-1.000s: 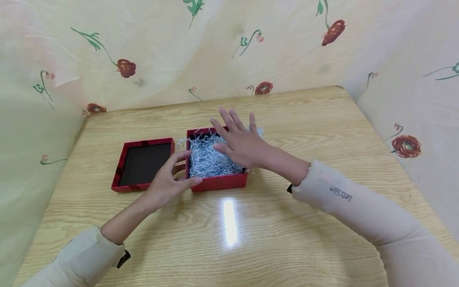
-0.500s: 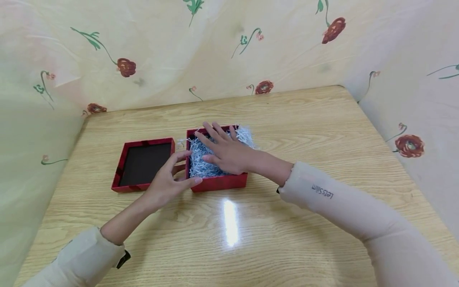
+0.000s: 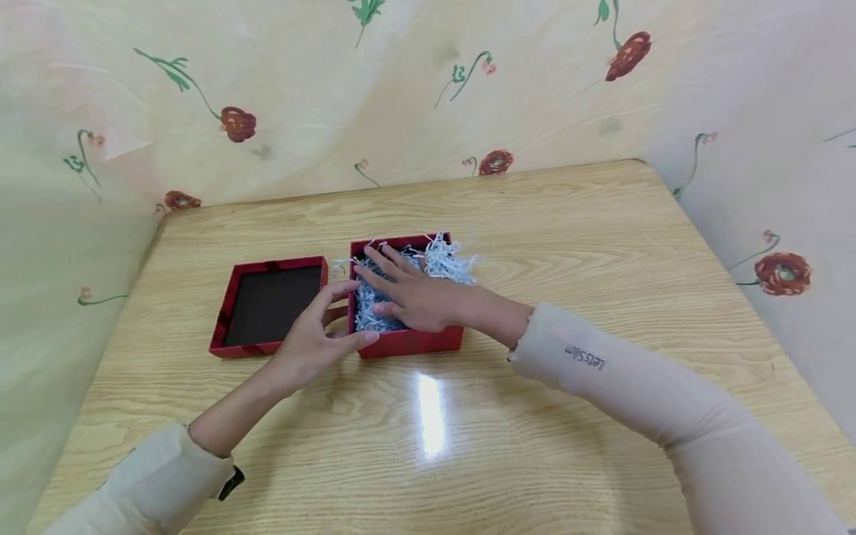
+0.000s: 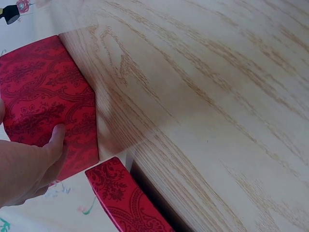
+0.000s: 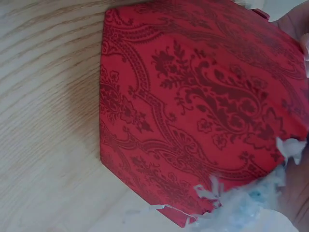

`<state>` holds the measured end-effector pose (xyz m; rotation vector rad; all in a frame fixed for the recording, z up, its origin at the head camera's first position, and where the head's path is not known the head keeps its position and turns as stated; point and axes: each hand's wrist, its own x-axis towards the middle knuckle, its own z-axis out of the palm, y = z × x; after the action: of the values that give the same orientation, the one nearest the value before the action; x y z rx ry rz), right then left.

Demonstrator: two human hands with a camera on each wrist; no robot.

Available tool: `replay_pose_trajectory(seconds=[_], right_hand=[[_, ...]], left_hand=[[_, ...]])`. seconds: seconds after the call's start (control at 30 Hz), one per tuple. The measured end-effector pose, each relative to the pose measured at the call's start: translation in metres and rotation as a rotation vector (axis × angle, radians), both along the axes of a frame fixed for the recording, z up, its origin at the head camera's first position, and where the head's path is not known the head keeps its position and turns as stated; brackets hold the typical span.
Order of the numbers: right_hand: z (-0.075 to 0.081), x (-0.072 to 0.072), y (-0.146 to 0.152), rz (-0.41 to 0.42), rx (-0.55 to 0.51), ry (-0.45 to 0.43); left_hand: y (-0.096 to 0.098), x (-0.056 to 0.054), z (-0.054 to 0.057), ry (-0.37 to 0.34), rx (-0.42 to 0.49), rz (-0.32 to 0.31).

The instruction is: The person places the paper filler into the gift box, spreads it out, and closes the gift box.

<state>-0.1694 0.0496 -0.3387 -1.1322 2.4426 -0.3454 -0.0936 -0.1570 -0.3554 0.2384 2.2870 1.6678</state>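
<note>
A red box with a dark damask-like pattern stands on the wooden table, filled with pale blue shredded paper. My left hand holds the box at its left side, fingers at the left wall and thumb over the near wall. In the left wrist view the thumb lies against the patterned wall. Fingers spread, my right hand presses down into the shredded paper. A tuft of paper spills over the box's right edge in the right wrist view.
Left of the box lies its matching red lid, dark inside facing up. A few paper strands sit between lid and box. Floral cloth hangs behind the table and along its sides.
My right hand has moved left and lower, from over the box's right part down into the paper. Paper now bunches up at the right back corner. The left hand stays in place.
</note>
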Motion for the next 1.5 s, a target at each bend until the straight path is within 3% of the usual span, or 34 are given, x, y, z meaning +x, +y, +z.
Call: replay_pose_trajectory(seconds=[0.33, 0.67, 0.93, 1.2, 1.5], right_hand=[[-0.006, -0.007, -0.005, 0.018, 0.087, -0.084], [-0.015, -0.014, -0.012, 0.055, 0.197, -0.101], [-0.004, -0.010, -0.010, 0.014, 0.155, -0.095], [0.021, 0.002, -0.005, -0.030, 0.048, -0.010], [0.041, 0.007, 0.002, -0.062, 0.043, 0.167]], left_hand=[[0.000, 0.000, 0.000, 0.010, -0.010, 0.003], [0.001, 0.001, 0.000, 0.009, -0.027, 0.012], [0.001, 0.001, 0.000, -0.003, -0.017, 0.014], [0.001, 0.001, 0.001, -0.004, -0.014, 0.010], [0.000, 0.001, 0.005, -0.019, -0.001, 0.004]])
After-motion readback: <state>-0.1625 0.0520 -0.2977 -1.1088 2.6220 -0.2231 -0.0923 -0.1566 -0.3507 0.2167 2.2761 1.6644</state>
